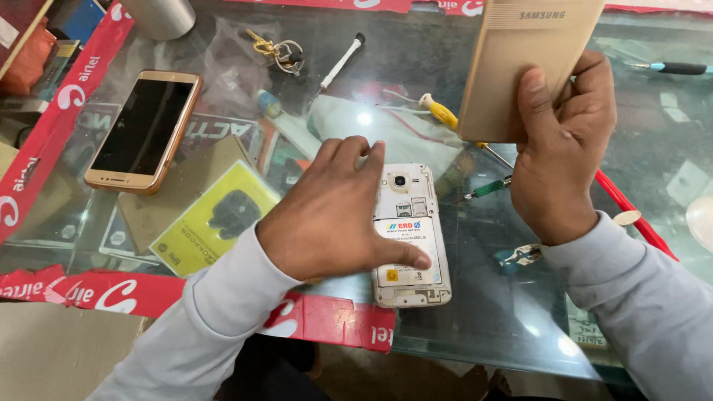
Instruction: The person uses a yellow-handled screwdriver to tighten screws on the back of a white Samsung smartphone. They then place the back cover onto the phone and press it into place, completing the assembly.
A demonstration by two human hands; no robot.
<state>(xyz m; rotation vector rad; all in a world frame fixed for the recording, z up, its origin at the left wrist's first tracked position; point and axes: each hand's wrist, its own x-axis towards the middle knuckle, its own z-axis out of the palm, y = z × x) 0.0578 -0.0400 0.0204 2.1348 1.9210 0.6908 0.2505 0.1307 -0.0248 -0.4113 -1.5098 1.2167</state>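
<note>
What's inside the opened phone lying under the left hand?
The opened phone shows a white battery and camera lens; the left hand covers its left edge.

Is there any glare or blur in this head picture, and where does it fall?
In the head view, the glass counter carries bright glare spots behind the left hand; the opened phone under that hand is sharp; the gold back cover in the right hand is slightly soft, cut by the top edge.

Long pale-grey sleeves — bare hands.
</note>
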